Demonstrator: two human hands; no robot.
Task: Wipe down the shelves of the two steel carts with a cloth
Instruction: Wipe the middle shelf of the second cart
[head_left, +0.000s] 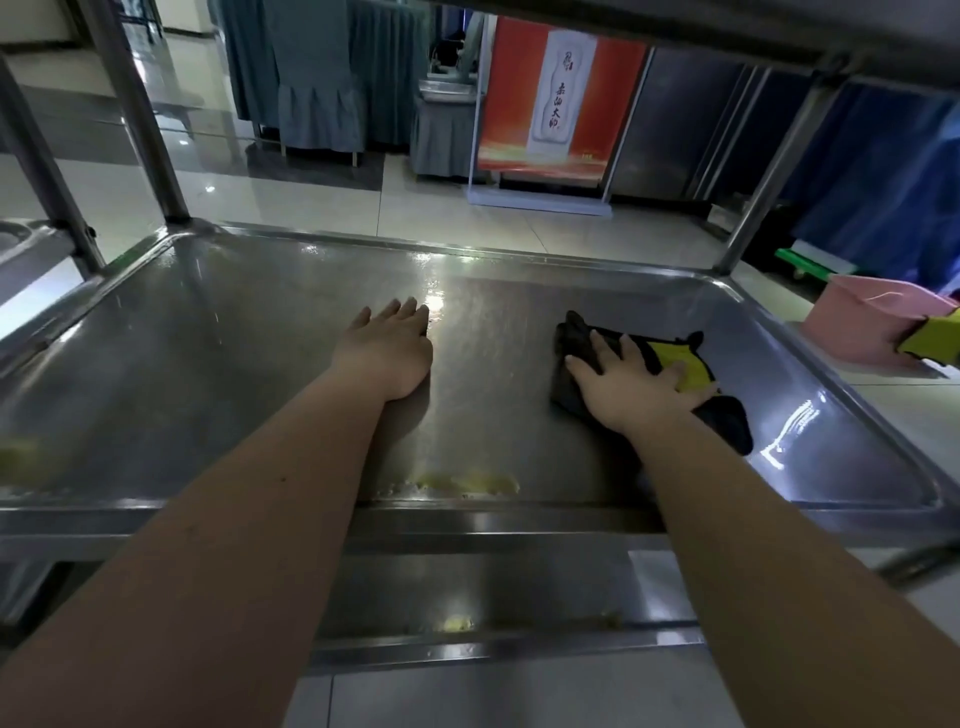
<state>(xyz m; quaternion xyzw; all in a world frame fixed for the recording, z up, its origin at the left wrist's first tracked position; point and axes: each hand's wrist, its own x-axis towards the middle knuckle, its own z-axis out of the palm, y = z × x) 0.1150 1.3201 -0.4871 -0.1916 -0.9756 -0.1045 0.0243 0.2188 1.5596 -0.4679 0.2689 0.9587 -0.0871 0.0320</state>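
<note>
A steel cart shelf with a raised rim fills the middle of the head view, under an upper shelf. My left hand rests flat on the shelf near its centre, fingers straight. My right hand presses flat on a dark cloth with a yellow patch on the right part of the shelf. Yellowish residue lies along the near rim. A lower shelf shows below, with a small yellow smear.
A second steel cart stands at the left edge. A pink tub with a yellow cloth sits on the floor at right. Covered chairs, an orange banner stand and blue drapes stand beyond on the tiled floor.
</note>
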